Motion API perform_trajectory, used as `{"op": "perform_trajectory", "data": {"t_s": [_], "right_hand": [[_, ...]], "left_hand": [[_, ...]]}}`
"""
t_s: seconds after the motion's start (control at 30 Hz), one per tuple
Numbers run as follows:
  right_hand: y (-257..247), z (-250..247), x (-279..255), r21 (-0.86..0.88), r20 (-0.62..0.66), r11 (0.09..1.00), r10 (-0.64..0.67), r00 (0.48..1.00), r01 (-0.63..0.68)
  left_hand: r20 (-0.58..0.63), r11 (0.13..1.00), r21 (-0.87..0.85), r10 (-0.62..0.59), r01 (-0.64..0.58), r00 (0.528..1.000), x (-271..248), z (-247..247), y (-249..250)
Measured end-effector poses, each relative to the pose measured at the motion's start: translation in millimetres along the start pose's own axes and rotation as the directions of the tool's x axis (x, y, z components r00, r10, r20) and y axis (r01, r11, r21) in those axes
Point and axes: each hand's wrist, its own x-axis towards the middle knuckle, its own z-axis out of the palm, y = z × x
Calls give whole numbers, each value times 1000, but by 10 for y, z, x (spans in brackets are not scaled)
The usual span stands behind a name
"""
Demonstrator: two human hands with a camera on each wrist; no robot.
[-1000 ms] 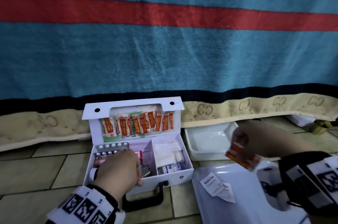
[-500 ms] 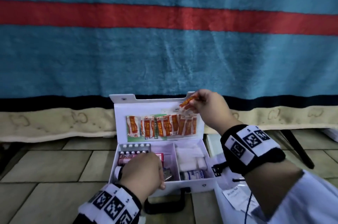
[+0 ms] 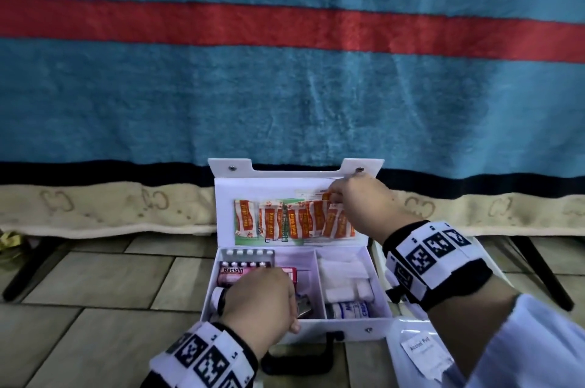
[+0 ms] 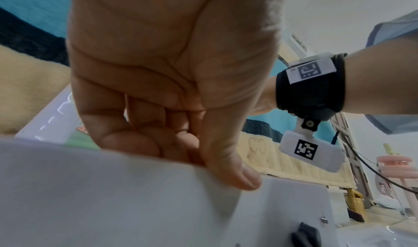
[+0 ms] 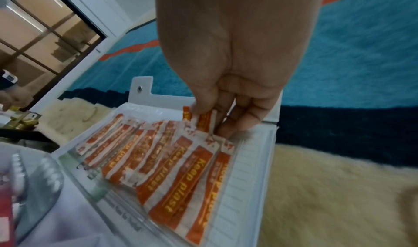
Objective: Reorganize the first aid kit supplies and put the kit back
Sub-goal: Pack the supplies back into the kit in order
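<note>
Two hands work at the white first aid kit (image 3: 332,329), which stands open on the tiled floor (image 3: 95,280) against a blue blanket (image 3: 285,102). The right hand (image 3: 361,200) pinches orange plaster strips (image 5: 201,120) at the top of the lid pocket (image 5: 246,170), beside the row already tucked there. The left hand (image 3: 259,299) grips the kit's front wall, fingers curled inside, thumb outside.

Right hand (image 5: 228,82) pinching plaster strips (image 5: 201,120)
</note>
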Motion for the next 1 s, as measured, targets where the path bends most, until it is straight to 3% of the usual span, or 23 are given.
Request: {"op": "perform_trajectory", "data": {"t_s": [0.17,0.37,0.67,0.83,0.93,1.0], "right_hand": [[-19,1,-32,46,-104,999,5,995,0],[-41,-44,-36,-68,-154,997,-42,987,32],[-97,20,-62,-144,-38,990,-18,999,12],[-27,-79,-245,-66,-125,998,3,992,-11],[191,-168,-571,155,-250,987,79,965,-41],[413,-138,-866,272,-207,953,195,959,-135]], "left_hand": [[-10,1000,-23,16,-16,1000,4,3,-13],[11,1000,-22,0,0,1000,9,-8,-7],[0,999,-31,-9,9,1000,5,-11,-10],[-28,1000,-9,9,-9,1000,-7,-8,-11],[-31,1000,17,25,-25,999,-19,-25,-6],[-34,997,64,38,-35,999,-27,-34,19]]}}
